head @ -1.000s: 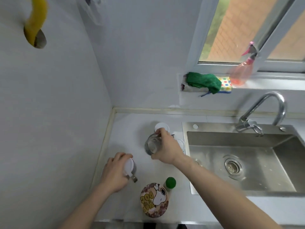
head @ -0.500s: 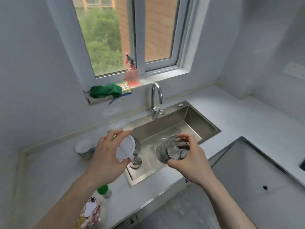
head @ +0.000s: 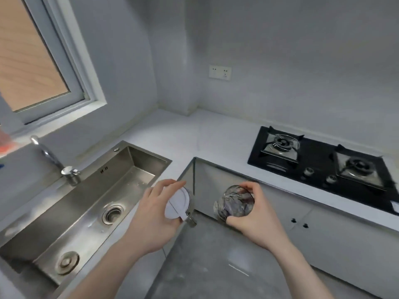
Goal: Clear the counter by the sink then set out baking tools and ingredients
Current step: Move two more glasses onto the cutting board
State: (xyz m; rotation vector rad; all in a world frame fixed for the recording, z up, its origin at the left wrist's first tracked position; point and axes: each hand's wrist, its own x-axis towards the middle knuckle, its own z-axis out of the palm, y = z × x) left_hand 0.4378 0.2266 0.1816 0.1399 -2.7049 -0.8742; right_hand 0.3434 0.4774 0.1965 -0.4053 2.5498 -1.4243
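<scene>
a clear glass jar [head: 235,203] lies tipped on its side in the air, mouth toward the camera, gripped by the right hand [head: 257,221] above the floor in front of the cabinets. beside it, the left hand [head: 151,221] holds a small container with a white lid [head: 177,203], a metal clasp hanging at its lower edge, just past the worktop [head: 207,134] corner by the sink.

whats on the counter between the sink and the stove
Nothing: in the head view the white counter is bare between the sink and the stove. Both hands hold jars in front of it, over the floor.
</scene>
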